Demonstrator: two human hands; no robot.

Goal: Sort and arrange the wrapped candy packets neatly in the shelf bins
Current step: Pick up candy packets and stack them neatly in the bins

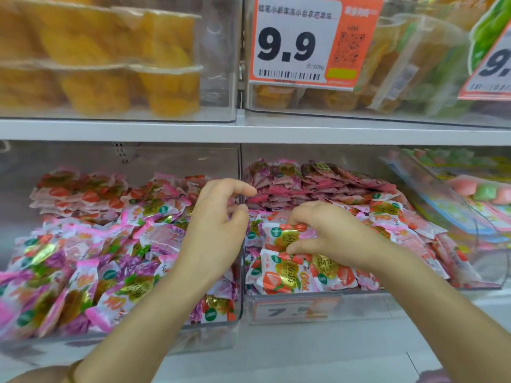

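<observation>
The right hand [329,236] pinches a strawberry packet [284,236] on the front pile in the right bin [309,298], its fingers [300,214] curled round the packet's edges. The left hand [218,217] hovers over the divider [240,161], loosely curled and apparently empty. The packet is best lifted flat and laid label-up, squared against the tidy stacked packets [318,186] behind.

2 hands (left hand [218,217], right hand [331,233]), 3 price tags [312,40], 3 clear bins [215,324] in the lower row, 2 above; candy packets [287,275] beyond counting.
</observation>
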